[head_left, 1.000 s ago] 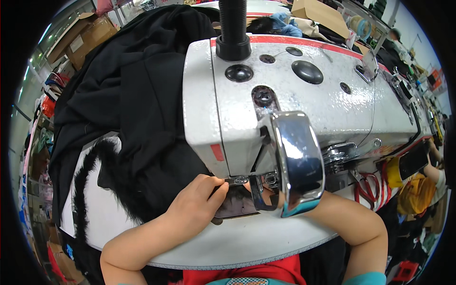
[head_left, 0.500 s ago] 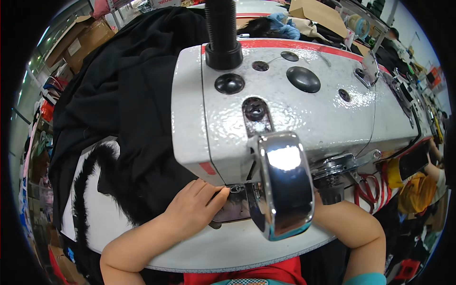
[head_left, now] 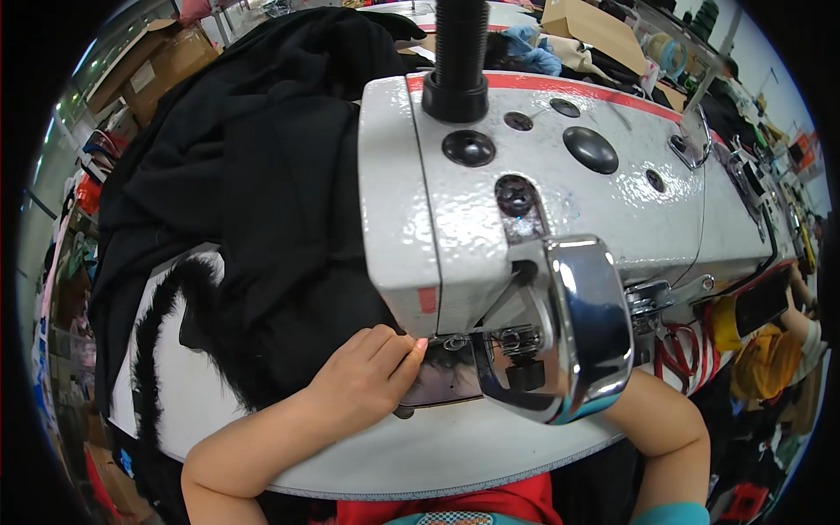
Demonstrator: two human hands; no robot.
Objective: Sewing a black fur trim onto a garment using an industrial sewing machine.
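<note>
Just left hand (head_left: 363,381) flat on black fabric (head_left: 262,210) beside sewing machine (head_left: 542,201).

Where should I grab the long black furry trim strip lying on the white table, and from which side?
Probably at the bare curved stretch of the long black furry trim strip, coming from the person's left. There it lies alone on the white table, while its upper end runs under the heaped black fabric beside the left hand.

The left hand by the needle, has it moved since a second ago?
No. The left hand stays flat on the black fabric, fingertips at the same spot beside the sewing machine needle area; only the camera shifted.
</note>
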